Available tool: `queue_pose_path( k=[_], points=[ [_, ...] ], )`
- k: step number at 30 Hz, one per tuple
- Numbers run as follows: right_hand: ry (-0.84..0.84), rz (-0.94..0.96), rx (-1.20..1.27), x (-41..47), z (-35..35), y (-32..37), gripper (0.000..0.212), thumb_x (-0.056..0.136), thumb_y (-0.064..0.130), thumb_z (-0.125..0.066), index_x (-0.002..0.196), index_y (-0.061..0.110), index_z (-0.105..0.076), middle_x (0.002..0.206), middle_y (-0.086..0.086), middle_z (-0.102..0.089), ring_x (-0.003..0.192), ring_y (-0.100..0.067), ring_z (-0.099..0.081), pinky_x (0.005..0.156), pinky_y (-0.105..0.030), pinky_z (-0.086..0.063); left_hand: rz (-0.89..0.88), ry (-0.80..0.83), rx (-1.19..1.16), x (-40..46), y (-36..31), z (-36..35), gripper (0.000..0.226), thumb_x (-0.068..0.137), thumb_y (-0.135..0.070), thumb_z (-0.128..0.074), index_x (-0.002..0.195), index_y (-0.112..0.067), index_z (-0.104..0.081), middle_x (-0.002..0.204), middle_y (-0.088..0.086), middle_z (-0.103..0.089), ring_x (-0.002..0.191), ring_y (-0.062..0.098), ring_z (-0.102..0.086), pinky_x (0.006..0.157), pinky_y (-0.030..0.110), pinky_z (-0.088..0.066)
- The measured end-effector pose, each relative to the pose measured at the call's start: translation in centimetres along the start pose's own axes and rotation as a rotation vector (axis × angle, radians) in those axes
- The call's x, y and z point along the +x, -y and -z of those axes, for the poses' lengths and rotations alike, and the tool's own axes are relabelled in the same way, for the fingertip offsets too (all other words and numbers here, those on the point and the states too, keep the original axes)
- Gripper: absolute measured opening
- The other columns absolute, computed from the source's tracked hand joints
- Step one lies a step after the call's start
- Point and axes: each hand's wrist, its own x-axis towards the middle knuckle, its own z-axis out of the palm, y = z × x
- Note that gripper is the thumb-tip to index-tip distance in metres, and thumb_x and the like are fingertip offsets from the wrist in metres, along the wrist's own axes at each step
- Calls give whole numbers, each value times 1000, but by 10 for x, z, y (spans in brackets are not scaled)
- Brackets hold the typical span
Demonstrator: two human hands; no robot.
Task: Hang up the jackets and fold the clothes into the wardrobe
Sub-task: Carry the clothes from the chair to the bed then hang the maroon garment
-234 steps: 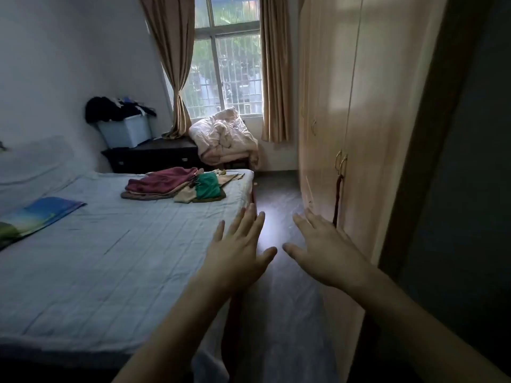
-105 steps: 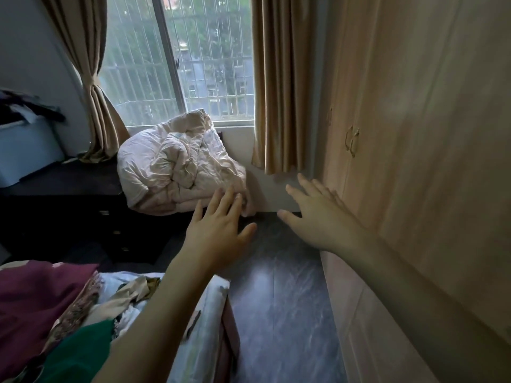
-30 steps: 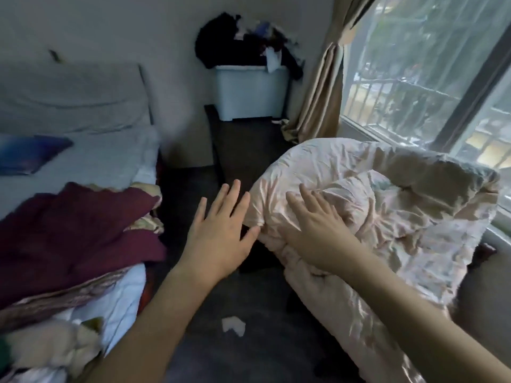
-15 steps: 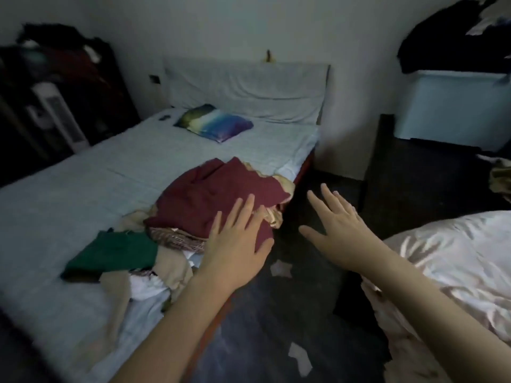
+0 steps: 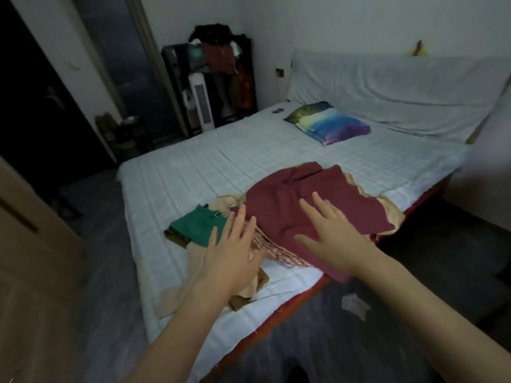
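Both the left hand (image 5: 235,261) and right hand (image 5: 334,239) reach out with fingers spread wide, holding nothing, over the clothes (image 5: 301,205) heaped near the bed (image 5: 193,175) edge, seemingly to pick 1 up.

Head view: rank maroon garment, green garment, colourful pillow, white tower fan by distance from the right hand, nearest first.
From the right hand:
1. Maroon garment, directly under it.
2. Green garment, to its left on the bed.
3. Colourful pillow, up by the headboard.
4. White tower fan, beyond the bed's far corner.

No readable text or labels anywhere; view dim, blurred.
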Motion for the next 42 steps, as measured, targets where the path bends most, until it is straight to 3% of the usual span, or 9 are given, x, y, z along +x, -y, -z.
queue_pose_path(
  k=[5, 15, 26, 35, 42],
  points=[
    [7, 50, -38, 69, 13, -30, 80, 94, 52, -47, 154, 31, 0, 161, 2, 11, 148, -23, 5, 120, -47, -10, 47, -63, -19, 87, 15, -1, 74, 98, -59, -28, 156, -26, 4, 160, -3, 24, 149, 17, 13, 120, 45, 0],
    [69, 80, -104, 197, 29, -85, 79, 93, 48, -50, 154, 27, -3, 161, -1, 10, 148, -24, 2, 119, -47, -13, 87, 14, -85, 227, 19, -6, 71, 98, -59, -26, 156, -28, 2, 161, -2, 21, 149, 17, 13, 120, 44, -1],
    [261, 229, -90, 343, -12, -114, 77, 94, 46, -50, 154, 27, -6, 162, -1, 10, 149, -23, 2, 119, -46, -13, 369, 168, -115, 305, 66, -59, 69, 98, -59, -24, 155, -31, 4, 161, -5, 18, 148, 12, 14, 121, 45, 1],
    [498, 460, -134, 491, -70, -147, 77, 93, 45, -51, 154, 26, -9, 162, 0, 4, 148, -23, -3, 118, -47, -18, 703, 186, -206, 378, 74, -130, 70, 98, -57, -25, 156, -24, -5, 163, -3, 11, 149, 15, 8, 121, 45, -4],
    [666, 575, -178, 576, -144, -159, 73, 93, 42, -50, 153, 27, -13, 162, 2, -1, 146, -24, -13, 110, -47, -29, 886, 220, -321, 412, 63, -206, 62, 94, -52, -37, 149, -24, -27, 159, 1, -18, 144, 22, -20, 113, 44, -26]
  ],
)
